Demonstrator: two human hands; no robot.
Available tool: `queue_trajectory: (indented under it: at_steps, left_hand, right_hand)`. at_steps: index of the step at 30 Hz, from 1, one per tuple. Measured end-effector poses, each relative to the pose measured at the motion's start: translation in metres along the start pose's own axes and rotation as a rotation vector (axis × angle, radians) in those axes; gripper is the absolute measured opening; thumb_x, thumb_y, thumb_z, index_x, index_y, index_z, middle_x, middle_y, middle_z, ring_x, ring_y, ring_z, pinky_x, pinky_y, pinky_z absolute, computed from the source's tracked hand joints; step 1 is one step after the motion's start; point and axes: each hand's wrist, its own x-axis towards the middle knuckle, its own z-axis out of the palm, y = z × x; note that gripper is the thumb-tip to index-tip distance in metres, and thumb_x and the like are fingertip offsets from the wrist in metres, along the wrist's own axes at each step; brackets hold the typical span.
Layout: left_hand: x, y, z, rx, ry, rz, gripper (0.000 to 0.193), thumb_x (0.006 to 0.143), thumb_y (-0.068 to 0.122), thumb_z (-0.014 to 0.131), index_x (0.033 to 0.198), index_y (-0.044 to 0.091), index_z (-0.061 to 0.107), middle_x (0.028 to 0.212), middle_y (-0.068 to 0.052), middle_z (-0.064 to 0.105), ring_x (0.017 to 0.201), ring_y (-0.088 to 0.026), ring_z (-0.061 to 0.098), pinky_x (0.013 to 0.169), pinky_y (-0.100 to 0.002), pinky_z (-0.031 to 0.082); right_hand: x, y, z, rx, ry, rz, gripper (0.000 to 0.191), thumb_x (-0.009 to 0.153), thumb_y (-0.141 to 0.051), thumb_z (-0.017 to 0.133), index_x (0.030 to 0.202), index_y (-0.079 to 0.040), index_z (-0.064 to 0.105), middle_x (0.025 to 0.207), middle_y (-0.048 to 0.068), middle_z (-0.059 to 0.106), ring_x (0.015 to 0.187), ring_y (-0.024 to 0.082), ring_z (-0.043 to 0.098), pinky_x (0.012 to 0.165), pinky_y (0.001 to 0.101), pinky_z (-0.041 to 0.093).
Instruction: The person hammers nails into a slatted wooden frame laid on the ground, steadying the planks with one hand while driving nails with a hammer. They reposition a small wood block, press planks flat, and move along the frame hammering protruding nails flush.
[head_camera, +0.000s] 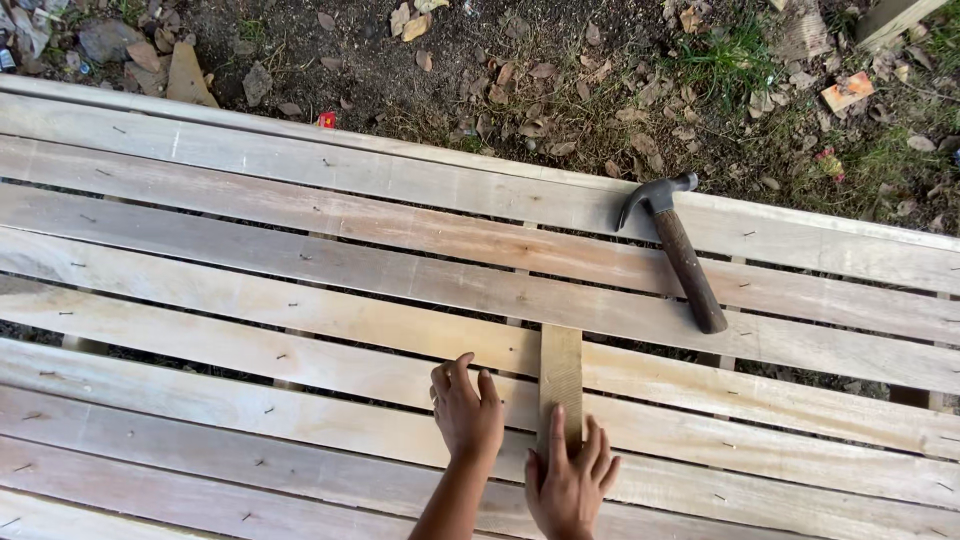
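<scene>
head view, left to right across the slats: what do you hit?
Left hand flat on the wooden slats → short wood piece lying across them, with the right hand on its near end → claw hammer lying on the far slats.

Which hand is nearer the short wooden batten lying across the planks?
Right. The right hand lies on the short batten at its near end; the left hand rests on planks beside it.

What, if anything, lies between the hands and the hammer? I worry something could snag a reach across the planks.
Nothing visible does. Between the right hand on the short wooden piece, the left hand, and the hammer lie only bare planks with small nails.
</scene>
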Motion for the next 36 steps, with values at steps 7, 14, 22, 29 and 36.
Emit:
queue_trajectory:
  at_steps: [7,14,22,29,36]
  left_hand:
    - [0.013,-0.009,-0.01,0.068,-0.006,0.178,0.046,0.092,0.024,0.062,0.136,0.014,0.051,0.141,-0.008,0.05,0.128,-0.032,0.05,0.1,-0.05,0.043]
    - [0.016,-0.022,0.006,0.101,-0.127,0.169,0.057,0.091,0.023,0.063,0.143,0.012,0.044,0.155,-0.009,0.04,0.141,-0.032,0.042,0.111,-0.048,0.038]
    - [0.038,-0.012,0.006,0.345,-0.069,0.376,0.072,0.089,0.024,0.065,0.153,0.012,0.034,0.165,-0.008,0.025,0.152,-0.03,0.025,0.118,-0.055,0.025]
    - [0.111,0.021,-0.007,0.684,-0.136,0.777,0.096,0.082,0.058,0.068,0.155,0.011,0.029,0.165,-0.006,0.023,0.151,-0.027,0.022,0.117,-0.061,0.021]
    - [0.151,0.025,-0.005,0.762,-0.176,0.906,0.106,0.077,0.07,0.066,0.156,0.007,0.033,0.158,-0.009,0.034,0.15,-0.028,0.029,0.123,-0.055,0.023]
  right_hand:
    - [-0.003,0.017,0.034,0.318,0.168,-0.112,0.087,0.071,-0.031,0.071,0.151,-0.018,0.039,0.143,0.033,0.041,0.132,0.05,0.04,0.111,0.0615,0.032]
    - [-0.005,0.055,-0.015,0.454,-0.241,0.055,0.096,0.068,-0.022,0.077,0.155,-0.035,0.04,0.146,0.024,0.044,0.119,0.045,0.062,0.083,0.0502,0.061]
    - [-0.044,0.161,0.047,0.314,-0.112,-0.035,0.098,0.06,-0.023,0.084,0.15,-0.029,0.045,0.141,0.028,0.047,0.123,0.048,0.055,0.096,0.0544,0.051]
    - [0.055,0.092,0.009,0.331,0.13,-0.175,0.073,0.073,-0.04,0.083,0.137,-0.019,0.056,0.142,0.014,0.052,0.106,0.03,0.058,0.114,0.0575,0.04]
    - [0.2,0.02,-0.014,0.271,0.085,-0.408,0.095,0.064,-0.055,0.085,0.144,-0.015,0.053,0.144,0.01,0.049,0.136,0.035,0.043,0.114,0.0683,0.021]
